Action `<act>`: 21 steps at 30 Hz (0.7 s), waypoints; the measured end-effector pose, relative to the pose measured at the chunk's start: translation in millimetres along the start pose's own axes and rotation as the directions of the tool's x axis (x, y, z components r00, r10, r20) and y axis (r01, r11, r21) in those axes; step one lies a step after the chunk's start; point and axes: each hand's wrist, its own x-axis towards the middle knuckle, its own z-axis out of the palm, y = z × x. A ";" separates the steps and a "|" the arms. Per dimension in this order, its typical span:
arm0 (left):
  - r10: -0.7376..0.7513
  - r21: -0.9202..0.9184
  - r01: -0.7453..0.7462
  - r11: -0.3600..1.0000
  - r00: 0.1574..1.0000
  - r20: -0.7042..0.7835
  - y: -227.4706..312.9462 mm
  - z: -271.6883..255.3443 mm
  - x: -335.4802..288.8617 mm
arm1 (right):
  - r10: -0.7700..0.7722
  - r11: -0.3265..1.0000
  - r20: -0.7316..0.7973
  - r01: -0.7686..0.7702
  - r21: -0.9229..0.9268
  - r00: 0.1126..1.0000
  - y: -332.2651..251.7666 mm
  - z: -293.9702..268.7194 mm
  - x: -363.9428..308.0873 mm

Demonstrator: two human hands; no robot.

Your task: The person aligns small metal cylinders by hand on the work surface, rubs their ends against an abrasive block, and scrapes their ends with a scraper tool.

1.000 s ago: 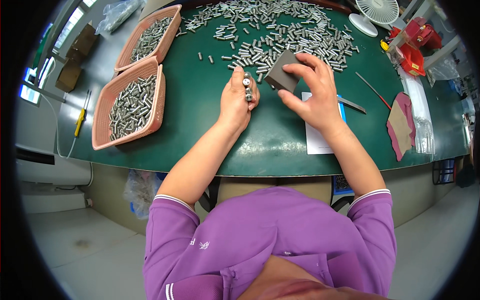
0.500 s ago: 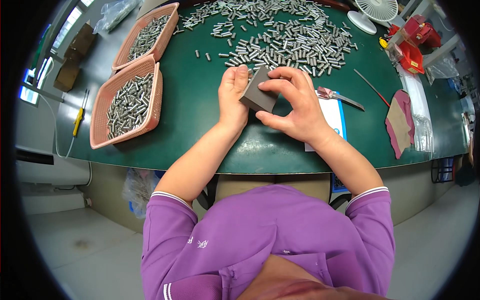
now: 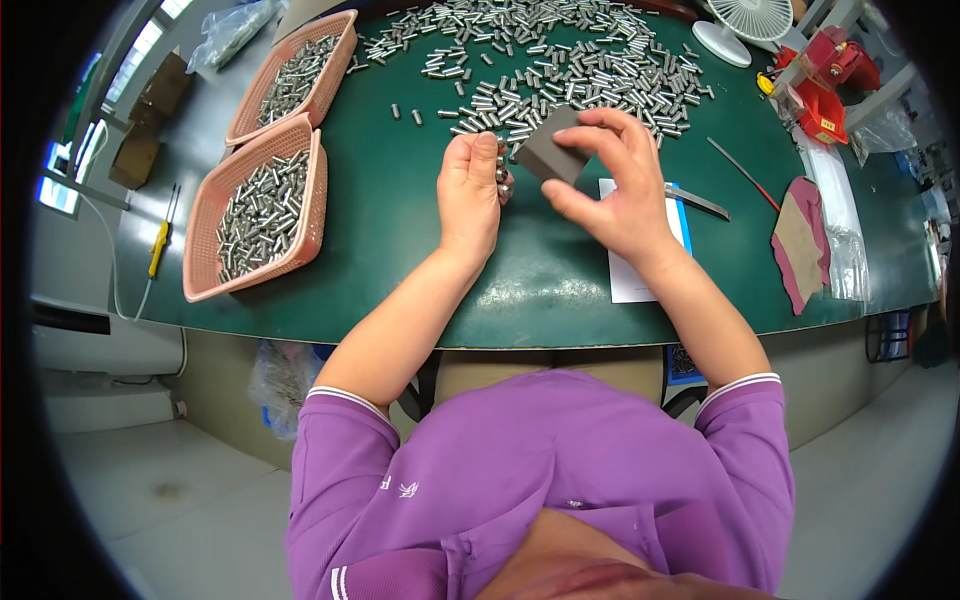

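My left hand [image 3: 468,200] is closed around several short metal pins [image 3: 503,178], whose rounded ends stick out along its right side. In my right hand [image 3: 630,195] is a dark grey rectangular block [image 3: 550,152], gripped between thumb and fingers; it looks like a sanding block. The block is held just right of the pins, with a small gap between. Beyond both hands, a wide heap of similar metal pins [image 3: 640,85] lies spread over the green tabletop [image 3: 390,200].
At left stand two pink plastic baskets of pins, a near one [image 3: 318,205] and a far one [image 3: 343,65]. A yellow-handled screwdriver [image 3: 158,245] lies beside them. Rightward are a white sheet [image 3: 628,275], a flat metal tool [image 3: 700,203], a red-handled rod [image 3: 745,175], a cloth [image 3: 800,245] and a fan [image 3: 722,42].
My right hand has moved the block away to the right and slightly up, off my left hand. The pin ends in my left hand now show.
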 end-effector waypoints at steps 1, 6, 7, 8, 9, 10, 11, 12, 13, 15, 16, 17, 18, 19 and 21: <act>0.001 0.026 0.000 1.000 1.000 -0.009 -1.9 0.9 -2.4 | 0.000 0.996 0.040 -0.004 0.092 0.999 -11.9 -1.5 -2.2; -0.056 -0.142 0.063 0.988 0.997 0.052 -6.7 -3.5 2.7 | 0.070 0.987 0.037 -0.064 -0.149 0.997 7.3 1.9 2.9; -0.095 -0.182 0.105 0.978 0.993 0.065 -6.8 -5.4 3.5 | 0.051 0.996 0.012 -0.049 -0.079 0.999 8.9 -0.6 1.7; -0.133 -0.220 0.148 0.964 0.988 0.080 -6.5 -7.7 5.4 | 0.032 0.999 -0.015 -0.032 -0.009 0.999 7.9 -3.1 -0.4; -0.195 -0.185 0.208 0.960 0.977 0.085 -6.7 -11.6 6.6 | -0.052 0.996 0.012 0.051 0.067 0.999 0.3 -2.6 -1.6; -0.196 -0.188 0.208 0.960 0.977 0.080 -5.5 -5.3 5.5 | -0.132 0.982 0.033 0.126 0.142 0.991 -9.6 -1.4 -3.2; -0.238 -0.236 0.230 0.944 0.971 -0.006 -6.2 4.2 4.3 | -0.209 0.967 0.151 0.182 0.179 0.966 -15.8 -2.7 -3.8; -0.282 -0.278 0.250 0.927 0.956 -0.080 0.0 13.8 3.7 | -0.276 0.959 0.191 0.256 0.120 0.942 -15.7 1.5 -4.5; -0.357 -0.331 0.304 0.893 0.927 -0.112 14.9 25.3 -0.3 | -0.209 0.978 0.139 0.207 0.029 0.968 -11.5 2.8 -1.5; -0.282 -0.356 0.394 0.847 0.902 0.325 -9.5 -24.0 11.1 | -0.084 0.983 0.028 0.087 -0.161 0.996 4.2 1.5 7.6; -0.241 -0.395 0.419 0.818 0.873 0.425 -9.0 -26.2 13.0 | -0.074 0.988 -0.015 0.071 -0.140 0.997 7.9 -1.2 8.6; -0.236 -0.399 0.413 0.819 0.875 0.422 -11.4 -24.6 12.4 | -0.119 0.990 -0.010 0.118 -0.072 0.993 6.0 -1.6 5.1; -0.364 -0.348 0.423 0.836 0.904 0.223 -6.7 -10.6 8.0 | -0.162 0.987 -0.003 0.162 -0.001 0.987 -1.5 -2.9 1.4; -0.466 -0.299 0.448 0.843 0.885 0.012 0.0 6.1 3.2 | -0.252 0.967 0.052 0.250 0.048 0.966 -9.4 -2.8 -1.8; -0.502 -0.302 0.460 0.835 0.861 -0.076 17.9 26.8 -0.7 | -0.308 0.951 0.120 0.303 0.060 0.944 -9.0 0.0 -3.2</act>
